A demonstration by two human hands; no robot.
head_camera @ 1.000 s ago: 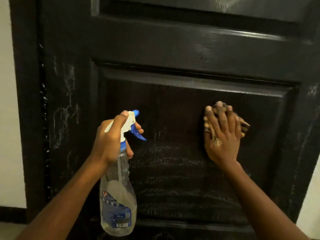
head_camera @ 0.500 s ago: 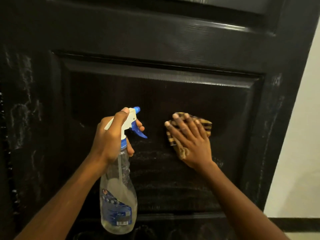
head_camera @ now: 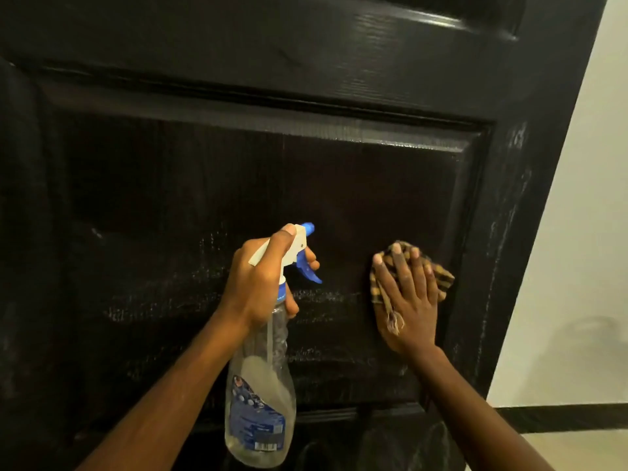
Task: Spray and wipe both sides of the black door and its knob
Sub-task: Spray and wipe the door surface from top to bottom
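Note:
The black panelled door (head_camera: 238, 171) fills most of the view, with pale streaks of spray across its lower panel. My left hand (head_camera: 261, 277) grips the neck of a clear spray bottle (head_camera: 260, 396) with a white head and blue trigger, nozzle facing the door. My right hand (head_camera: 407, 300) presses a brown checked cloth (head_camera: 441, 277) flat against the panel near its right edge, fingers straight. The knob is out of view.
A white wall (head_camera: 571, 232) stands to the right of the door's edge, with a dark skirting strip (head_camera: 550, 418) and pale floor at the bottom right.
My right hand slid the cloth left across the panel, then back to the right near the panel's edge. The view shifted along the door. My left hand kept the bottle still.

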